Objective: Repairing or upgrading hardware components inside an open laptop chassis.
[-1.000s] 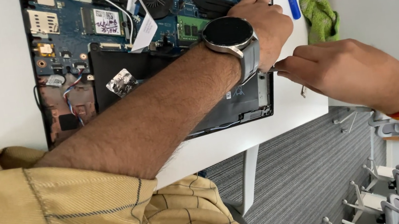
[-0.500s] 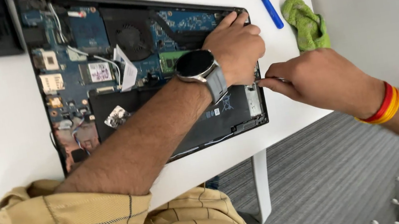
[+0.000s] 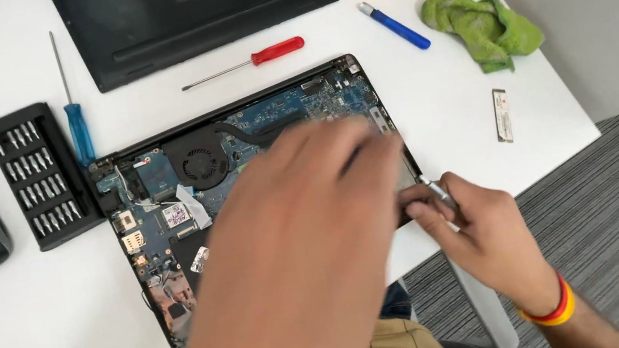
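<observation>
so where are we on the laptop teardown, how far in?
Done: bottom cover is off and set aside, so the open laptop shows its board and fan. In hand: right hand holds a thin metal tool at the right edge; left hand, blurred, is over the middle. Left: fan and board look mounted; the red screwdriver and bit set lie on the table.

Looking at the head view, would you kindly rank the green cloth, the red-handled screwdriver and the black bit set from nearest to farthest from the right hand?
From the right hand:
1. green cloth, above it near the table's right edge.
2. red-handled screwdriver, above the open laptop.
3. black bit set, far left.
</observation>
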